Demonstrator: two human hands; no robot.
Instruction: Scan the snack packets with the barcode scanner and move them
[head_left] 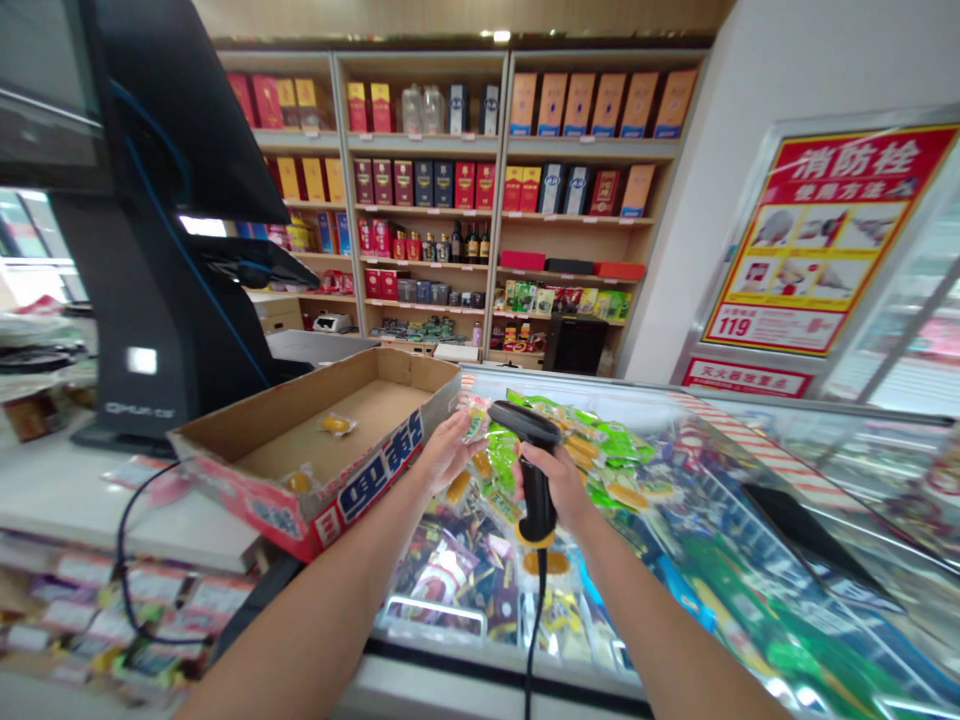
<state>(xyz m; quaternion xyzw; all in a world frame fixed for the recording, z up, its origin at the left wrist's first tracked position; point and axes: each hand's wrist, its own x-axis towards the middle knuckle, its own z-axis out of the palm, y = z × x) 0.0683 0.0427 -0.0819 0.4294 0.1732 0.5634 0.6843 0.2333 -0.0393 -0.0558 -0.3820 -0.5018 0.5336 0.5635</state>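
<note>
My right hand [559, 485] is wrapped round the handle of a black barcode scanner [529, 455], its head pointing left and its cable hanging down toward me. My left hand [448, 450] holds a small clear snack packet [474, 418] up in front of the scanner head, beside the corner of a shallow cardboard box [375, 465]. A couple of small yellow packets [335, 424] lie inside the box. Both hands hover over the glass lid of a chest freezer [675, 480], where a pile of green and yellow snack packets [600, 450] lies.
A black checkout terminal [161, 270] stands on the white counter [67, 490] at the left. Wooden shelves [465, 180] with boxed bottles fill the back wall. A red fire-hydrant poster [817, 240] hangs at the right. Frozen goods show under the freezer glass.
</note>
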